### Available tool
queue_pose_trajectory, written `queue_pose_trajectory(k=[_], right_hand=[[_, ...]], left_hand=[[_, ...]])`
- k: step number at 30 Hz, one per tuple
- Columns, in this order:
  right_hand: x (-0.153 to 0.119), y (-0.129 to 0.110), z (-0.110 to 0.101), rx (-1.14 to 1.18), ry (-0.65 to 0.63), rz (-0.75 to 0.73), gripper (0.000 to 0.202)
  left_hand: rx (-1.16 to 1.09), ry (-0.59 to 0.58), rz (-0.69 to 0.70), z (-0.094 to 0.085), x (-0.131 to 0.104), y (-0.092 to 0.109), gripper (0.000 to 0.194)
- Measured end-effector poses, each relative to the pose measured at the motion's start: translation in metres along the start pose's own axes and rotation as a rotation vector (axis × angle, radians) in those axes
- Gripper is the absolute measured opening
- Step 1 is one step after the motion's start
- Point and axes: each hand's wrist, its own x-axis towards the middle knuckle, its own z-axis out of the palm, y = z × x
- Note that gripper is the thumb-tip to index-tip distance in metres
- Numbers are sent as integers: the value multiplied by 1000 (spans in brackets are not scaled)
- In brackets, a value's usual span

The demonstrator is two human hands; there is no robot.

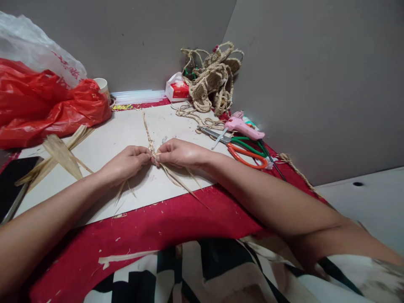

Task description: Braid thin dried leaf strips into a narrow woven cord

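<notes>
A thin braid of straw-coloured plant fibre [147,127] runs from near the back edge of the white board [126,126] toward me. My left hand [130,163] pinches its near end from the left. From the right, my right hand [178,152] pinches the same spot, fingertips close against the left ones. Loose strips of fibre [179,181] fan out below both hands over the board. The fingers hide the exact point where the strips cross.
Wide dry leaf strips [61,155] and a black phone [15,181] lie at left, before red and white plastic bags [47,105]. Scissors [233,143], a pink glue gun [243,126] and coiled braided rope [211,80] sit at right. A tissue box [177,89] stands behind.
</notes>
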Motion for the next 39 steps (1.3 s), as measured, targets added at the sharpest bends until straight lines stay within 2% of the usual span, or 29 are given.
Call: queue_pose_trajectory(k=[6, 9, 14, 17, 21, 23, 27, 30, 32, 34, 35, 36, 37, 39], right_hand=[[-7, -10, 8, -397, 161, -101, 19], [-10, -13, 10, -527, 188, -128, 22], [-14, -19, 4, -633, 173, -109, 18], [-17, -24, 5, -578, 171, -62, 21], [-21, -23, 21, -430, 98, -51, 23], [-21, -18, 31, -507, 96, -93, 22], [-23, -12, 49, -797, 185, -93, 23], [-33, -18, 55, -863, 80, -103, 23], [-43, -27, 50, -837, -108, -154, 22], [-49, -35, 36, -716, -312, -184, 24], [-50, -38, 28, -625, -353, -184, 27], [-49, -40, 19, -529, -311, -179, 32], [-46, -40, 11, -446, -172, -178, 35], [-36, -35, -1, -311, 187, -180, 36]], left_hand=[[-59, -52, -37, -1, 2, -2, 23], [-115, -73, -64, -1, 3, -2, 24], [-130, -59, -34, 0, 3, -3, 24], [-122, -35, -10, 1, 3, -3, 24], [-144, -18, 7, 2, 2, -4, 25], [-172, -21, 1, 3, 2, -5, 30], [-218, -42, -31, 4, 0, -5, 36], [-200, -35, -8, 5, -2, -4, 29], [-201, -43, -5, 4, -3, -3, 24], [-220, -58, -17, 3, -2, -2, 22], [-230, -59, -20, 2, -2, -1, 21], [-238, -61, -23, 1, -2, 0, 21], [-243, -64, -24, 0, -2, 0, 21], [-257, -81, -24, -1, -2, 1, 21]])
